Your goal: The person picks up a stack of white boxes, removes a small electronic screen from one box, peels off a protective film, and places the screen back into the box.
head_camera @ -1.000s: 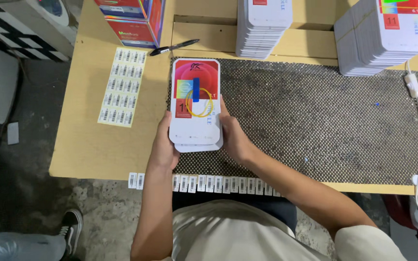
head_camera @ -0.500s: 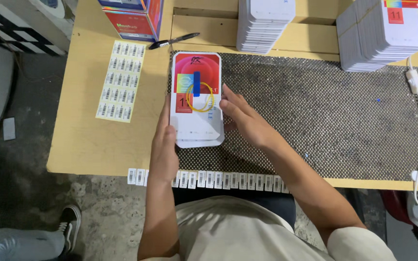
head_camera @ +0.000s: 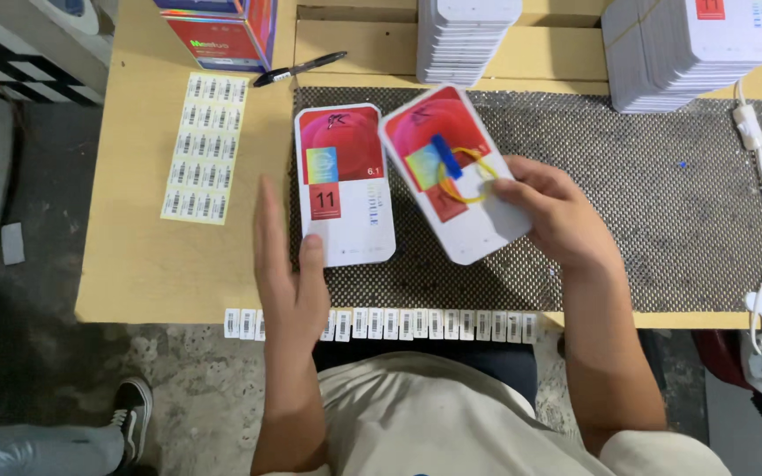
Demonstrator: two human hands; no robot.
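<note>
The right hand (head_camera: 544,211) grasps a tilted stack of boxes (head_camera: 451,176), long axis leaning left-away. The left hand (head_camera: 288,264), released flat, touches the box (head_camera: 346,189) lying lengthwise on the tabletop (head_camera: 134,264).

Even, bright overhead light, soft shadows, slight motion blur, dim floor at left

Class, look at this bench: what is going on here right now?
A person at a wooden table handles flat red-and-white boxes. The right hand holds one box, tilted, above the dark mat; a yellow rubber band lies on it. The left hand rests beside a second box lying flat on the mat.
</note>
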